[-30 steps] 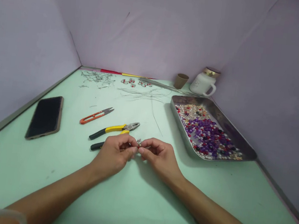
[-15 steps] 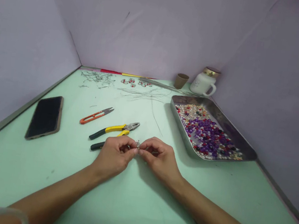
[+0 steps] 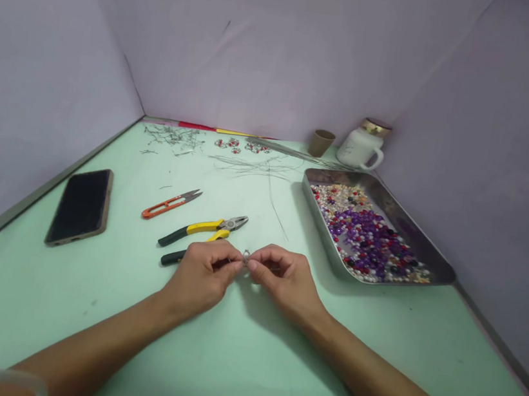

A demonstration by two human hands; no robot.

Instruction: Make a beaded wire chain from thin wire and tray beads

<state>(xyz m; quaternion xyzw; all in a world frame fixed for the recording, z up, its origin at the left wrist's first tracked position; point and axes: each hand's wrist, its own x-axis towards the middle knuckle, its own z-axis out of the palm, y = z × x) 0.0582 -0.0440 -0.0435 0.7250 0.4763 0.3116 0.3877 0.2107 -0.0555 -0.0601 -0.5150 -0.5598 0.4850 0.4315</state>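
Observation:
Between my fingertips is a small silvery wire piece (image 3: 246,255), too small to make out fully. My left hand (image 3: 206,273) pinches it from the left with thumb and forefinger. From the right, my right hand (image 3: 283,281) pinches it the same way, its thumb close to the left one. Just behind my left hand lie pliers (image 3: 204,228) with yellow and black handles, partly covered by that hand. Orange thread snips (image 3: 168,205) rest farther back on the left.
A metal tray (image 3: 330,252) of mixed beads stands on the right. A phone (image 3: 80,207) lies left. Toward the back are wire scraps (image 3: 172,137), red-beaded wire pieces (image 3: 233,144), loose wires (image 3: 253,167), a brown cup (image 3: 321,144) and a white lidded mug (image 3: 359,148).
My right fingers have shifted slightly, and the small wire piece sits at a different angle between the fingertips. Both hands stay in nearly the same place.

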